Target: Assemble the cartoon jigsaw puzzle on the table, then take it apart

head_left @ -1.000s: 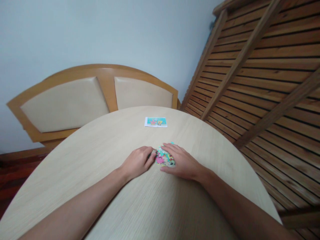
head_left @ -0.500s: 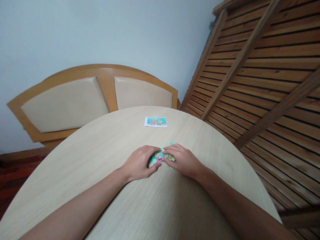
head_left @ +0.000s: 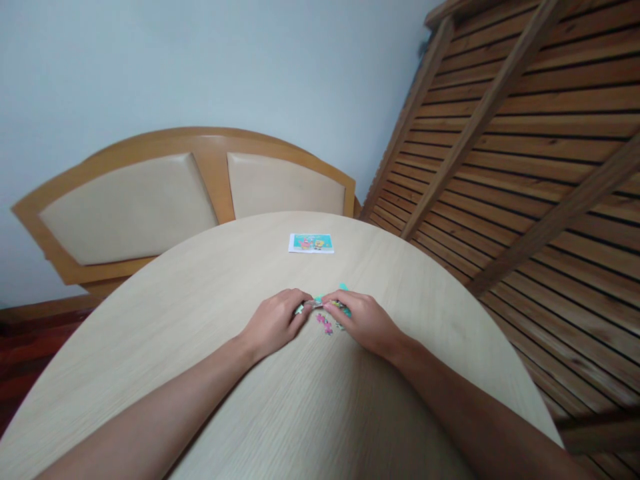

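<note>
Jigsaw pieces [head_left: 327, 329] in pink lie at six o'clock from our fingertips [head_left: 303, 297] on the table [head_left: 280, 420]. Our left hand [head_left: 276, 325] and right hand [head_left: 369, 324] both pinch other pieces [head_left: 317, 305], thumbs against fingers; we should hold edges lightly to avoid bending them, clear of the printed card [head_left: 313, 243] at twelve o'clock.

Pale table [head_left: 215, 287] — picture card [head_left: 312, 243], colourful puzzle pieces [head_left: 328, 329]
</note>
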Action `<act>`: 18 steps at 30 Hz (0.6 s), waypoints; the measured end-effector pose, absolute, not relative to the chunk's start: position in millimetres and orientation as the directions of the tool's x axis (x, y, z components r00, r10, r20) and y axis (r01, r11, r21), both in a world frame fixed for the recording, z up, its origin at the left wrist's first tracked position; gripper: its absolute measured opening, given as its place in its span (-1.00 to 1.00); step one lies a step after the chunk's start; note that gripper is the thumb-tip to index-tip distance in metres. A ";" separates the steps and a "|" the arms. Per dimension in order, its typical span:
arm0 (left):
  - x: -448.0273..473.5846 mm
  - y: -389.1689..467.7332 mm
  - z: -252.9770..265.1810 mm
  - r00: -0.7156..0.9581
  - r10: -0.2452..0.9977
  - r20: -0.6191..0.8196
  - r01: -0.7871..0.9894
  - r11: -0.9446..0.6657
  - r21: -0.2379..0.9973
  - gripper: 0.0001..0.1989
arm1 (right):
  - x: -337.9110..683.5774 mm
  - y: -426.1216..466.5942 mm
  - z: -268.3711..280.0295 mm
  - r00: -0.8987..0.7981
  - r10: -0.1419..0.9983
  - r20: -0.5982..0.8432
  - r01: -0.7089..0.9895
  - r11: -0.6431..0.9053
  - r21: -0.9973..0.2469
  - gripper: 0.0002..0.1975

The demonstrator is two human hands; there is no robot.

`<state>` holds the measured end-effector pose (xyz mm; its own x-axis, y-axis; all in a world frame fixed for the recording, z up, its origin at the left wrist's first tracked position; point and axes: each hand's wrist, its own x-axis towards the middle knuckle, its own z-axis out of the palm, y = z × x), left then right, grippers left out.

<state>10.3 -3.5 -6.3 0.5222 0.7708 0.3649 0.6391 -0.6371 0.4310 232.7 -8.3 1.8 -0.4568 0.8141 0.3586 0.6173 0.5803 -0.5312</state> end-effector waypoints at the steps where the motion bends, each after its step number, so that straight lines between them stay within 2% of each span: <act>1: 10.0 -2.9 -6.5 0.497 0.785 0.370 0.640 -0.619 0.455 -0.79 | 232.6 -8.5 2.3 -0.450 0.817 0.362 0.596 0.576 -0.559 -0.80; 7: 8.3 -1.2 -6.8 0.371 0.832 0.413 0.596 -0.554 0.581 -0.77 | 234.2 -5.1 -0.6 -0.323 0.874 0.363 0.523 0.484 -0.701 -0.79; 12: 8.3 -0.6 -9.3 0.299 0.871 0.389 0.553 -0.490 0.674 -0.75 | 234.9 -0.8 -6.9 -0.243 0.909 0.338 0.372 0.409 -0.833 -0.79; 15: 8.3 -0.4 -9.9 0.329 0.850 0.411 0.510 -0.526 0.680 -0.73 | 235.0 -1.5 -5.7 -0.291 0.897 0.333 0.348 0.424 -0.836 -0.77; 18: 8.1 -1.1 -9.2 0.430 0.775 0.463 0.448 -0.628 0.636 -0.69 | 237.0 -3.9 -1.6 -0.396 0.845 0.359 0.413 0.513 -0.753 -0.70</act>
<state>8.1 -1.1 -9.2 0.4298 0.7752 0.4629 0.4478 -0.6282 0.6362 237.0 -3.9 -1.6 -0.3964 0.8452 0.3585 0.4131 0.5130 -0.7525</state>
